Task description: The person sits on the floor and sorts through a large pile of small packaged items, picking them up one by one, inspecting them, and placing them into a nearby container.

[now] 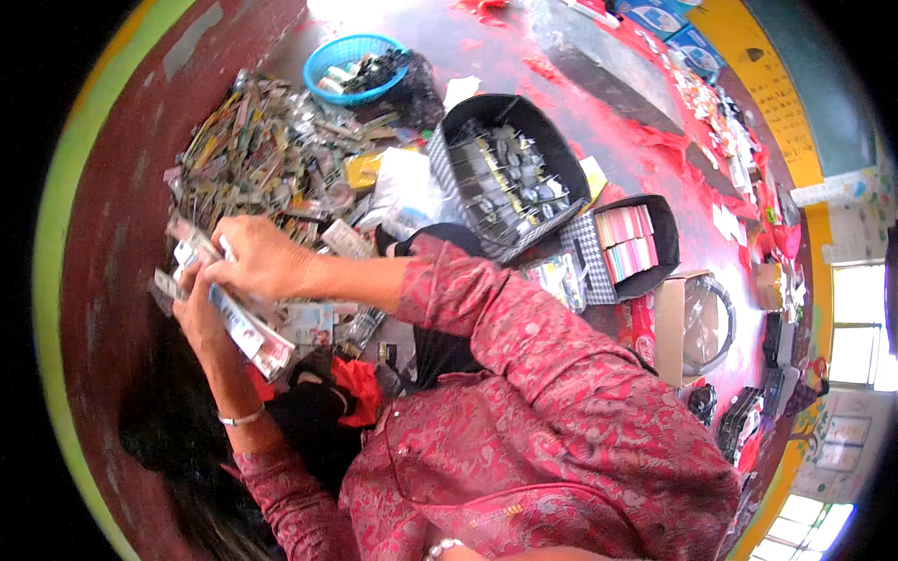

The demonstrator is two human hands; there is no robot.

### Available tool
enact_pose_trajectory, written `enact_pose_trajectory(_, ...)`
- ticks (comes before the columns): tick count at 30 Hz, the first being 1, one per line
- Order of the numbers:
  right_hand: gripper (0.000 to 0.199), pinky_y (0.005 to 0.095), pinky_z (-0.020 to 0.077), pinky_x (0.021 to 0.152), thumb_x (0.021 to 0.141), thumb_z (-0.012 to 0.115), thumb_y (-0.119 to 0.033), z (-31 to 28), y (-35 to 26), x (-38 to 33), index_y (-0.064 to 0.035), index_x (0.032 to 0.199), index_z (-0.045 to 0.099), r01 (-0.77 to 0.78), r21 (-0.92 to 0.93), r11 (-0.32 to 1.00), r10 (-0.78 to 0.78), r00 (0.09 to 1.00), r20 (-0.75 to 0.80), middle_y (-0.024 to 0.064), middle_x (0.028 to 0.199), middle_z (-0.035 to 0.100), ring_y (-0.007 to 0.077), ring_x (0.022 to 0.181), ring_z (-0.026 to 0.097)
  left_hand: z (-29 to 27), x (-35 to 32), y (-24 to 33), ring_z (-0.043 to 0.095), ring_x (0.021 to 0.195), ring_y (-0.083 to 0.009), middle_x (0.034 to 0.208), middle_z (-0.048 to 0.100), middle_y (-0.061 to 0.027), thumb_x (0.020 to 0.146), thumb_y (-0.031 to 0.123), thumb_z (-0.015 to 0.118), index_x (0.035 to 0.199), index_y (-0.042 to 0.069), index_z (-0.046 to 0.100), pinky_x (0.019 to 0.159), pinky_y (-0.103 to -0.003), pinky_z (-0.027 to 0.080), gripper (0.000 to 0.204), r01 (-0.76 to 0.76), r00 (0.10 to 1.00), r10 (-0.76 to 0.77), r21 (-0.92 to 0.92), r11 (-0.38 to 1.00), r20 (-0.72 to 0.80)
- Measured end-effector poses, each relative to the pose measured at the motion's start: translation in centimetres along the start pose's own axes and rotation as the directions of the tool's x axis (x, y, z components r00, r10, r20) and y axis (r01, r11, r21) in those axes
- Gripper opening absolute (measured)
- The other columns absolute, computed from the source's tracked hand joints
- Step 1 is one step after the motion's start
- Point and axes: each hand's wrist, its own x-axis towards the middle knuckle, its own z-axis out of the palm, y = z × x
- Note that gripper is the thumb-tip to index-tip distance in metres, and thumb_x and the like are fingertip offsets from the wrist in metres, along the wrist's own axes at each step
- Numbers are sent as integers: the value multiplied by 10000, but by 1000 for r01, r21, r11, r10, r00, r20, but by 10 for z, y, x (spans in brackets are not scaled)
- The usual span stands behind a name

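Note:
At the left, beside a large heap of flat packets (267,140), my two hands are close together. My left hand (198,316) is closed around a few flat printed packets (251,335), whose white, blue and pink ends stick out below its fingers. My right hand (260,257) meets it from above, with its fingers curled at the upper end of the bundle. A clear-and-grey packet end (194,241) sticks out past the right fingers. Exactly what the right fingertips grip is partly hidden. More packets (309,323) lie just under my right forearm.
Beyond the heap stands a blue plastic basket (354,39) next to a black bag (416,93). A black-lined checked bin (440,164) holds several dark packaged pieces. A smaller bin (666,229) holds a row of coloured cards. An open cardboard box (670,323) stands at the right.

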Motion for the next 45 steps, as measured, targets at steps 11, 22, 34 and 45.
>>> enact_pose_trajectory(11, 501, 364, 433, 783, 625, 609, -218, -11, -5, -3, 43, 1042, 518, -92, 0, 996, 89, 962, 259, 262, 928, 562, 345, 897, 557, 0, 13, 5, 498, 549, -75, 647, 551, -10, 765, 124, 617, 779, 10, 588, 506, -205, 379, 119, -46, 993, 39, -63, 997, -111)
enact_pose_trajectory(22, 332, 230, 370, 478, 779, 572, -360, -52, -1, 23, -39, 802, 654, -428, -66, 901, 409, 791, 455, 5, 613, 536, 79, 550, 487, -12, 6, 20, 531, 545, -94, 668, 568, -18, 738, 102, 627, 790, -1, 587, 495, -210, 424, 122, 172, 985, -168, -163, 972, 34)
enact_pose_trajectory(34, 53, 200, 408, 537, 683, 582, -74, -53, -4, 22, -28, 704, 568, -586, 432, 686, 372, 792, 484, 16, 661, 556, 86, 576, 527, -6, -2, 16, 564, 708, -114, 857, 600, -99, 794, 16, 469, 1025, 5, 565, 614, -204, 480, 249, 225, 948, -115, -371, 901, 298)
enact_pose_trajectory(45, 83, 204, 390, 535, 679, 605, -102, -24, 3, 12, -41, 635, 568, -553, 238, 798, 326, 729, 602, 1, 619, 545, 73, 555, 501, -5, 2, 8, 542, 938, -299, 987, 539, -194, 811, -23, 419, 778, 41, 457, 774, -396, 487, 81, 265, 940, -95, -527, 808, 328)
